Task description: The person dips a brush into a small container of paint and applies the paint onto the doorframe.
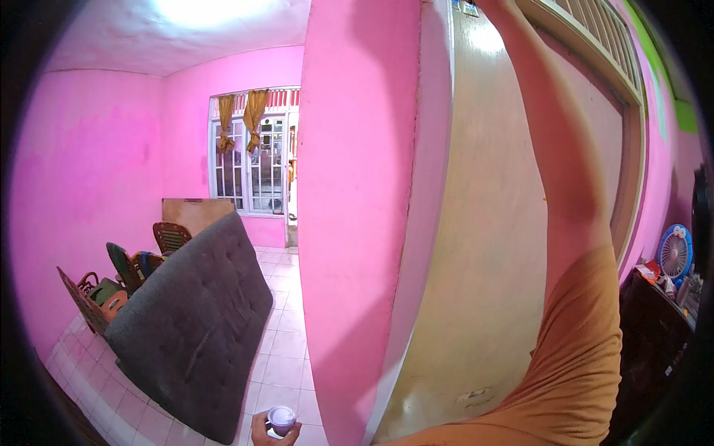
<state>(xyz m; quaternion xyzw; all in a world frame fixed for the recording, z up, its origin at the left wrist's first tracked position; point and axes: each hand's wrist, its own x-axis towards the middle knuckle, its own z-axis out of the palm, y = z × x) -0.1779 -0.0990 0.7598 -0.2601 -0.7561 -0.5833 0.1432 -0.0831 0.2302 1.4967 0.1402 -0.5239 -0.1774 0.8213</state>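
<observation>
At the bottom edge, my left hand [260, 431] is closed around a small plastic cup [282, 417] with a pale, whitish top; what is inside I cannot make out. My right arm stretches up in an orange-brown sleeve across a beige door [476, 245]. Only a bit of my right hand [497, 4] shows at the top edge, close to a small shiny item [468, 8] at the door's upper corner. Its fingers are cut off by the frame, so their grip is hidden.
A pink wall pillar [357, 186] stands left of the door. Farther left, a dark grey mattress [201, 320] leans on its side before stacked chairs [123, 264]. A curtained window [249, 156] is behind. At right, a blue fan [675, 251] sits on a dark cabinet [654, 334].
</observation>
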